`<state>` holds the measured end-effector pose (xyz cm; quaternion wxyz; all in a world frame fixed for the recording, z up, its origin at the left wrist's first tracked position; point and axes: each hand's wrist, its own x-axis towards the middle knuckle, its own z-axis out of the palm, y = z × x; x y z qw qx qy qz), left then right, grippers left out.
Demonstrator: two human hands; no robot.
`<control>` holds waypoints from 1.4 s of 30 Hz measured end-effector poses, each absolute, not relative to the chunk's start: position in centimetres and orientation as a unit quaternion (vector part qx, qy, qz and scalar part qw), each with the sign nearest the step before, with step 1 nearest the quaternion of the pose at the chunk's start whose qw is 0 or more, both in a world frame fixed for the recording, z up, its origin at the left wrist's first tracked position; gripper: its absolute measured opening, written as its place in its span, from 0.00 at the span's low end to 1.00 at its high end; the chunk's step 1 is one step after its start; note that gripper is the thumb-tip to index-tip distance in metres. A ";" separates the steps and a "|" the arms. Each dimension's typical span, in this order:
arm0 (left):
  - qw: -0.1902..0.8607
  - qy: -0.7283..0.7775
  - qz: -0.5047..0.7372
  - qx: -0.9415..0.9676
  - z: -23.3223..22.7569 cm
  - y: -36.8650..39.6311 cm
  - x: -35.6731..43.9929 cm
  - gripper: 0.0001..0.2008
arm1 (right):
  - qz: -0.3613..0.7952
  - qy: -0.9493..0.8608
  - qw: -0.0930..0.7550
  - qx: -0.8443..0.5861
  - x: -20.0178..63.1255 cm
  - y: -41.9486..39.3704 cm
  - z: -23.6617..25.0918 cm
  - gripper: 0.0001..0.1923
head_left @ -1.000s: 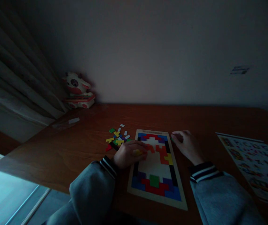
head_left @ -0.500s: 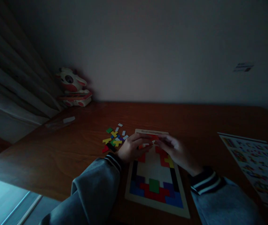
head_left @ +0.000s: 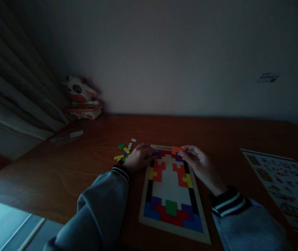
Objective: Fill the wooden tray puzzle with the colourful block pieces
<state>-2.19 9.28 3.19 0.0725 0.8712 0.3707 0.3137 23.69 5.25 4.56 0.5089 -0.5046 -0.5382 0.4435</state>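
Puzzle board (head_left: 173, 228), a pale wooden tray lying flat on the dark red-brown tabletop (head_left: 60, 174), is seen filled along its rim and lower end with flat, blocky coloured tiles, while the pale centre is left bare and loose tiles (head_left: 124, 153) are scattered just beside its upper left corner. An orange piece (head_left: 178, 150), flat and angular, is pinched in the fingers of the right hand (head_left: 200, 164) at the board's top edge. The left hand (head_left: 140, 158) is laid on the upper left corner; its grip cannot be told in the dim light.
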 end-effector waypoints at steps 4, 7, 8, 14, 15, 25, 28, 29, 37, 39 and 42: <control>0.073 0.384 0.308 0.867 3.1 9.7 -1.8 0.13 | 0.439 -0.538 0.510 -0.509 23.6 5.3 4.5 0.19; 0.065 0.388 0.288 0.873 2.9 10.2 -1.6 0.15 | 0.441 -0.536 0.508 -0.511 23.6 5.2 4.6 0.19; 0.062 0.385 0.278 0.878 2.9 10.3 -1.5 0.14 | 0.442 -0.536 0.505 -0.511 23.6 5.2 4.5 0.19; 0.036 0.333 0.257 0.907 3.1 10.4 -1.5 0.12 | 0.445 -0.546 0.502 -0.503 23.5 5.3 4.2 0.19; 0.023 0.320 0.253 0.913 3.2 10.3 -1.5 0.12 | 0.443 -0.549 0.501 -0.502 23.5 5.3 4.1 0.19; -0.077 0.226 0.216 0.947 3.2 10.1 -2.0 0.13 | 0.356 -0.648 0.441 -0.509 23.4 5.3 3.4 0.15; -0.056 0.239 0.223 0.943 3.0 10.2 -2.0 0.13 | 0.333 -0.686 0.404 -0.506 22.8 5.7 3.4 0.12; -0.044 0.245 0.230 0.941 2.9 10.2 -1.9 0.13 | 0.325 -0.692 0.398 -0.507 22.6 5.9 3.4 0.11; 0.022 0.282 0.249 0.926 2.5 10.5 -1.9 0.12 | 0.311 -0.720 0.366 -0.500 21.3 6.9 2.3 0.10; 0.013 0.273 0.246 0.930 2.4 10.4 -2.0 0.13 | 0.307 -0.720 0.371 -0.500 21.3 6.7 2.7 0.09; 0.004 0.256 0.238 0.937 2.4 10.3 -2.1 0.13 | 0.290 -0.708 0.393 -0.509 21.4 6.3 3.5 0.09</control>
